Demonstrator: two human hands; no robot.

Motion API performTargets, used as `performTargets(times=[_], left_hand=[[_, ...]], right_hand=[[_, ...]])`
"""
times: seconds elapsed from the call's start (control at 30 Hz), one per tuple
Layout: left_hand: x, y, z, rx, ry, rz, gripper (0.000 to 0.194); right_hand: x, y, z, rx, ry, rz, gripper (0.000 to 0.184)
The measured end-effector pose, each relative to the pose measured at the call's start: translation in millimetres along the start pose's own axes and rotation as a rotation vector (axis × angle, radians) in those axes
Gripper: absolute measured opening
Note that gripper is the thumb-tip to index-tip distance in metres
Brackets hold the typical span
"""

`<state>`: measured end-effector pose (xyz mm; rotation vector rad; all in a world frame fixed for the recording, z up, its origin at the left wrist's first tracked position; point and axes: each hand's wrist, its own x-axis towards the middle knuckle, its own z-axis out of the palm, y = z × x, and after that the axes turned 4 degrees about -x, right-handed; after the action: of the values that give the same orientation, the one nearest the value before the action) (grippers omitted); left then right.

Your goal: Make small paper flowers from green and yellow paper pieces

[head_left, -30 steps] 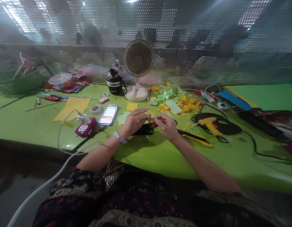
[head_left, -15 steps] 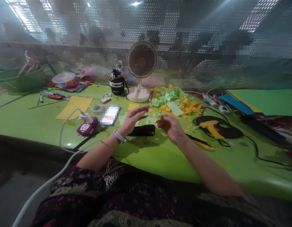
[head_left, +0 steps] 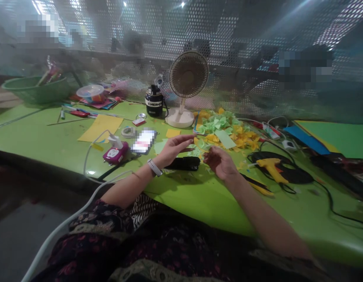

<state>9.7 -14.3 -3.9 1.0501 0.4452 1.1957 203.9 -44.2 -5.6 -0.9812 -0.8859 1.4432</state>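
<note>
My left hand point(head_left: 176, 149), with a pale watch band on the wrist, hovers above the table with its fingers stretched out and nothing visible in them. Beneath it lies a long black object point(head_left: 185, 163) that looks like a stapler. My right hand point(head_left: 221, 163) is just to the right, its fingers curled together at the tips; whatever they pinch, if anything, is too small to make out. Behind both hands is a heap of cut and folded green paper pieces point(head_left: 218, 122) and yellow paper pieces point(head_left: 247, 137). A pale green paper strip point(head_left: 225, 139) lies on the heap.
A yellow glue gun point(head_left: 271, 167) rests on a black mat at right, near a yellow-and-black cutter point(head_left: 259, 186). A fan point(head_left: 181, 118) and black bottle point(head_left: 154, 105) stand behind. Left are a phone point(head_left: 144, 141), tape roll point(head_left: 128, 132), purple socket adapter point(head_left: 115, 152) and trailing white cable point(head_left: 90, 203).
The camera view has turned slightly left, so everything sits further right in the picture. Both hands stay near the black object, with only slight changes in finger position.
</note>
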Motion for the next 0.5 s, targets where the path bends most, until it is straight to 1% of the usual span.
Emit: performTargets(times=[0.23, 0.5], left_hand=[[0.4, -2.3, -2.4, -0.003, -0.023, 0.006, 0.030], [-0.4, 0.0, 0.0, -0.007, -0.003, -0.005, 0.030]], right_hand=[[-0.4, -0.7, 0.5, -0.007, 0.012, -0.008, 0.016], [-0.2, -1.2, 0.4, -0.032, -0.001, -0.021, 0.015]])
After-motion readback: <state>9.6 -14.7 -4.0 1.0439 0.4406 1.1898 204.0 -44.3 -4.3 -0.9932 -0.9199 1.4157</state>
